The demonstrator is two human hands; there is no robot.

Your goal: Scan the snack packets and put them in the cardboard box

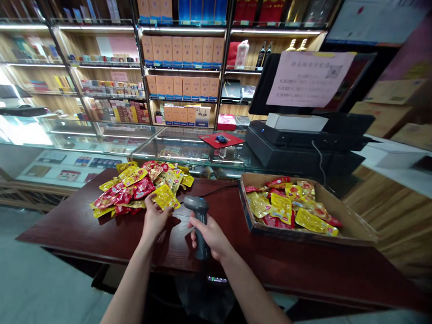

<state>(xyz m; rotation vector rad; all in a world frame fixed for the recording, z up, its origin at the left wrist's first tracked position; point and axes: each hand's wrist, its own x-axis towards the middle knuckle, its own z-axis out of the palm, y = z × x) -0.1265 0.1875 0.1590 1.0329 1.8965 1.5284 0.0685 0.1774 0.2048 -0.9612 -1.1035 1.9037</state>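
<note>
My left hand (156, 217) grips a yellow snack packet (166, 197) at the right edge of a heap of red and yellow packets (129, 187) on the dark red wooden table. Wrapped round the handle of a grey barcode scanner (197, 205) is my right hand (207, 235), just right of my left hand. The scanner's head points up and to the left, near the held packet. Farther right, an open cardboard box (352, 225) holds more red and yellow packets.
Behind the wooden table (230, 251) stand a glass counter (148, 142) and a black monitor (264, 87) with a paper sign. A mouse (222, 139) lies on a red mat (234, 142). A cable runs behind the scanner. Stocked shelves line the wall.
</note>
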